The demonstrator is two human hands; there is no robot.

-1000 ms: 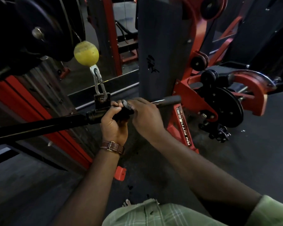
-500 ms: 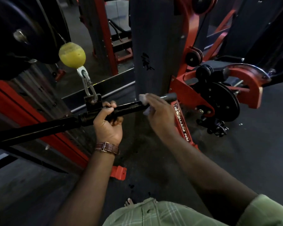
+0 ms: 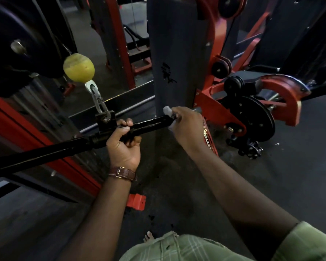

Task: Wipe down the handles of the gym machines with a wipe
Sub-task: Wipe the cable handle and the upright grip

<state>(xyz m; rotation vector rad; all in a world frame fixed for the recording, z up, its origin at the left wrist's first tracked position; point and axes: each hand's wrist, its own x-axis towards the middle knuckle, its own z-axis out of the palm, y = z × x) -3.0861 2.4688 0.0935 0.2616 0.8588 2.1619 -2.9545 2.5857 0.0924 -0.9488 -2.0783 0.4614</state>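
Sliding outward since a second ago, the right hand (image 3: pixel 186 127) has left the spot beside the other hand and now sits at the far right end of the bar (image 3: pixel 149 126), covering the grip end that showed bare before. Its fingers are curled round that end with the wipe (image 3: pixel 167 110) pinched against it; a pale grey, crumpled tuft of the wipe sticks up above the knuckles, and another scrap shows under the hand. The left hand (image 3: pixel 123 144) has stayed where it was, wrapped tightly round the bar just right of the swivel block (image 3: pixel 105 121), thumb on top and fingertips folded underneath.

That bar is a long black tube with a glossy, slightly scuffed finish, running from the left edge of the view up to the right hand. From the block, a steel carabiner (image 3: pixel 99 102) rises to a round yellow-green ball (image 3: pixel 78 67) with a dull, worn skin. A brown leather watch strap (image 3: pixel 122 173) with pale stitching and a metal buckle circles the left wrist. Behind the bar stands a flat grey upright panel (image 3: pixel 177 53), matte and marked with a dark smear, beside red-painted frame pieces (image 3: pixel 282 91) and black round pulleys (image 3: pixel 252 119). Underfoot is dark, speckled rubbery flooring (image 3: pixel 271 176).
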